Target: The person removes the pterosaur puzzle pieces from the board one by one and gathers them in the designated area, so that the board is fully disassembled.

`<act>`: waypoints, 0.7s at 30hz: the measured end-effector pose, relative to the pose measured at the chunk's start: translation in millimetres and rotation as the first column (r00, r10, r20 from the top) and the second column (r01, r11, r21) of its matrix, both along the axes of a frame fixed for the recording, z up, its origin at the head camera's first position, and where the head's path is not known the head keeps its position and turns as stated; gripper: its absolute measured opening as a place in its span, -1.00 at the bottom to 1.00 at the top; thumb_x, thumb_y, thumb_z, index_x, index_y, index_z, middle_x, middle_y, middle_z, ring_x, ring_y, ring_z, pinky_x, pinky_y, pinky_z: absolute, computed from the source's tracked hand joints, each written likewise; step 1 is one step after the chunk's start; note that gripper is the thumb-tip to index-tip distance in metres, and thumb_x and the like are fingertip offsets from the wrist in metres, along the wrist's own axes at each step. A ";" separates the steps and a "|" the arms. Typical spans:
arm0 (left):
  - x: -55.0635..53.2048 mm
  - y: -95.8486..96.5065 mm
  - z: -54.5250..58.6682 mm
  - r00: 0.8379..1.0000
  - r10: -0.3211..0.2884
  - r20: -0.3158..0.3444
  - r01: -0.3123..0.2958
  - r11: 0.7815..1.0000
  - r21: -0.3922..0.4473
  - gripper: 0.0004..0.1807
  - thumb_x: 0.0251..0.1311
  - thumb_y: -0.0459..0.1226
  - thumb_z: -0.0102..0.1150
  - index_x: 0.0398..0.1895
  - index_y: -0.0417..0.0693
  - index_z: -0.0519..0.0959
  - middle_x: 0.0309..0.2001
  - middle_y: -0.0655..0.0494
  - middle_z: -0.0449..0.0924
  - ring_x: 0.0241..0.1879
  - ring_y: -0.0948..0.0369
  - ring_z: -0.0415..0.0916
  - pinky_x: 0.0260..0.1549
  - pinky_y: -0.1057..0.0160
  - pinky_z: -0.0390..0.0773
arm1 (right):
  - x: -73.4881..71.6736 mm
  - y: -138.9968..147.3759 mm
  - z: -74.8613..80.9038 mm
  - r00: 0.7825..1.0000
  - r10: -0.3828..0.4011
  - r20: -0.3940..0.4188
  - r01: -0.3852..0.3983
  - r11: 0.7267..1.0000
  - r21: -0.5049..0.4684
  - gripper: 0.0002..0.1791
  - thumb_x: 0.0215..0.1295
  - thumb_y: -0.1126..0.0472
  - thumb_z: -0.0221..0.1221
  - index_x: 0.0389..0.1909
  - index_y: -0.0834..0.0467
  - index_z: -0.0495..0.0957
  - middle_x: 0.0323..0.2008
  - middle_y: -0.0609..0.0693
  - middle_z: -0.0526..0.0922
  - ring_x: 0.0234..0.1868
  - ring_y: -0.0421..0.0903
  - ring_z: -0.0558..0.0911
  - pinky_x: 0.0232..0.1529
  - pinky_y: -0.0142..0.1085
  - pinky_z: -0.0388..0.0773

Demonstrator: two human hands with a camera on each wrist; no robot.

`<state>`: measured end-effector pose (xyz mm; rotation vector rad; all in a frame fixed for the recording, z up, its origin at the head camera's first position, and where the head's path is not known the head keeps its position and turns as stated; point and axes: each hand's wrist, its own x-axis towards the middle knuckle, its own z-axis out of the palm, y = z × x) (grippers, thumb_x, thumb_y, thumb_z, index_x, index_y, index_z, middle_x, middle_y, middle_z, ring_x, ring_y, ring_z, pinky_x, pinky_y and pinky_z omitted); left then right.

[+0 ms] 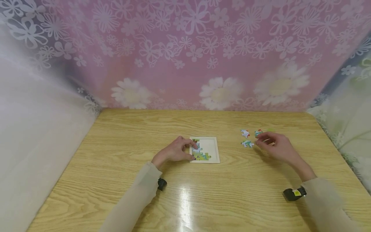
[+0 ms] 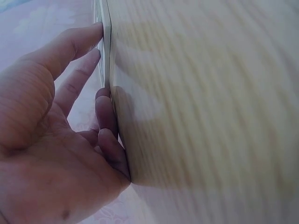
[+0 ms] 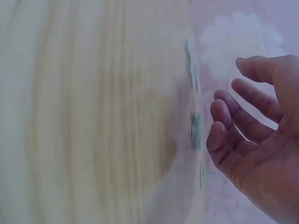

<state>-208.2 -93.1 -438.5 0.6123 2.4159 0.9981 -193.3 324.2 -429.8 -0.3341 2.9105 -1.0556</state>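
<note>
A square puzzle tray (image 1: 213, 149) with a pale rim lies on the table, jigsaw pieces (image 1: 205, 157) fitted along its left side and lower edge. My left hand (image 1: 175, 149) rests at the tray's left edge, thumb and index finger spread over it and touching its face. In the left wrist view the other fingers (image 2: 106, 112) bend beside the tray's edge. My right hand (image 1: 276, 146) hovers beside loose puzzle pieces: a white and red one (image 1: 245, 133), a blue-green one (image 1: 247, 144) and another (image 1: 258, 132) near the fingertips. Nothing shows between the right hand's fingers (image 3: 252, 98).
A wood-grain table (image 1: 130, 129) carries everything. Behind it hangs a pink flowered curtain (image 1: 174, 80), with pale cloth on both sides. A greenish piece (image 1: 270, 130) lies partly behind the right hand. Dark wrist cameras (image 1: 294, 194) sit on both wrists.
</note>
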 end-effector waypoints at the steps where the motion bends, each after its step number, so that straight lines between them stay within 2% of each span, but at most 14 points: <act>1: 0.1 -0.1 -0.3 1.000 0.000 -0.001 0.000 1.000 -0.002 -0.66 0.29 -0.16 0.39 0.12 0.18 0.62 -0.07 0.00 0.23 -0.16 0.12 0.15 -0.15 0.12 0.24 | 0.8 -4.7 0.2 1.000 0.015 -0.002 -0.015 1.000 -0.004 -0.64 0.48 -0.03 0.21 0.12 0.10 0.63 -0.01 0.14 0.72 -0.19 -0.38 0.59 -0.31 -0.33 0.59; 7: 1.6 -0.2 -0.1 1.000 0.004 -0.008 -0.004 1.000 -0.017 -0.65 0.29 -0.14 0.39 0.12 0.21 0.62 -0.07 0.02 0.25 -0.16 0.12 0.17 -0.16 0.13 0.25 | 2.6 -33.7 -3.8 0.996 0.089 -0.013 -0.090 0.996 -0.023 -0.68 0.47 -0.01 0.23 0.08 0.06 0.65 -0.08 0.02 0.73 -0.17 -0.23 0.66 -0.22 -0.34 0.59; 14: 1.3 1.1 1.1 1.000 0.011 0.001 -0.011 0.999 -0.031 -0.64 0.28 -0.14 0.38 0.13 0.24 0.61 0.01 0.03 0.28 -0.10 0.11 0.20 -0.11 0.10 0.29 | 2.8 -64.5 -6.8 0.988 0.152 0.024 -0.149 0.985 -0.083 -0.69 0.44 0.06 0.27 0.08 0.12 0.64 -0.14 -0.02 0.75 -0.20 -0.18 0.67 -0.24 -0.33 0.59; 21: 2.1 2.9 4.2 1.000 0.014 -0.002 -0.014 0.999 -0.037 -0.65 0.29 -0.15 0.38 0.12 0.24 0.61 0.00 0.04 0.29 -0.12 0.11 0.21 -0.12 0.10 0.28 | 1.2 -90.2 -9.2 0.973 0.231 0.016 -0.229 0.970 -0.080 -0.73 0.39 0.09 0.31 0.02 0.10 0.66 -0.16 -0.08 0.75 -0.18 -0.15 0.67 -0.18 -0.35 0.60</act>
